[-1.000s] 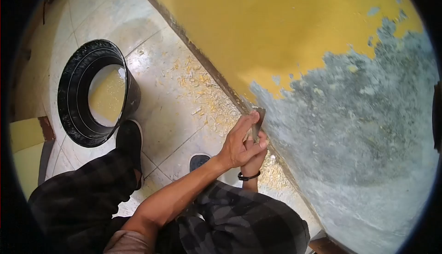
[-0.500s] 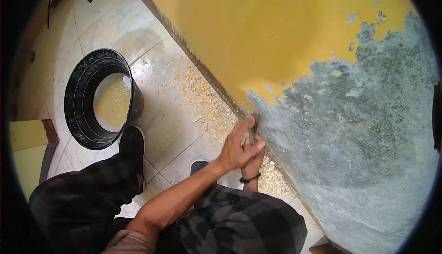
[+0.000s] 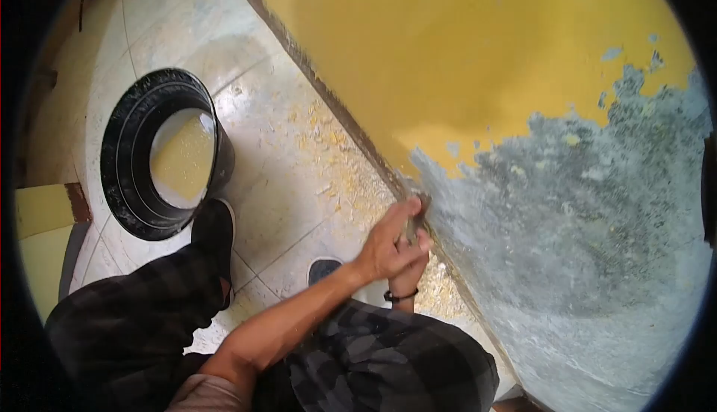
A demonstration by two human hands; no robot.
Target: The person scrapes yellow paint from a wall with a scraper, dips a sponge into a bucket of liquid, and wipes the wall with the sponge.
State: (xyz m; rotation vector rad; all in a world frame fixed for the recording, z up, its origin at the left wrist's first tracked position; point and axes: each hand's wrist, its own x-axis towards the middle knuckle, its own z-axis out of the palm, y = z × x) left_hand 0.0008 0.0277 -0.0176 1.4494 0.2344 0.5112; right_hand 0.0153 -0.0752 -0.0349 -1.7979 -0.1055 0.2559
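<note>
Down at the foot of the wall [image 3: 455, 46], the left hand [image 3: 382, 251] has its fingers clamped on a flat tool [image 3: 413, 230], and just beneath it sits the right hand [image 3: 409, 274], so covered by its partner that I can't tell how its own fingers are set. What's new this second? Not much: both hands have shifted a touch while the whole view sways, and the tool, a little blurred now, is at practically the same stretch of wall base. For the work, that looks like effort kept on one spot, with no fresh loss of paint I can make out. Look at the tool's line: its long axis runs from the clustered hands toward the top of the view, leaning slightly right, its darker far end pointing at the brown strip [image 3: 328, 98] where wall meets floor; whether it's touching there, I can't tell. Right beside that end, the grey patch [image 3: 582, 195] spreads away under a ragged edge of yellow. Out from the hands now: a dark wristband [image 3: 389, 297] on the right wrist, pale and yellow flakes [image 3: 340, 180] strewn along the floor [image 3: 280, 236] by the strip, a dark shoe [image 3: 213, 225] planted to the left, and touching or nearly touching its toe, a black bucket [image 3: 123, 165] with cloudy yellowish liquid [image 3: 181, 162] at the bottom.
</note>
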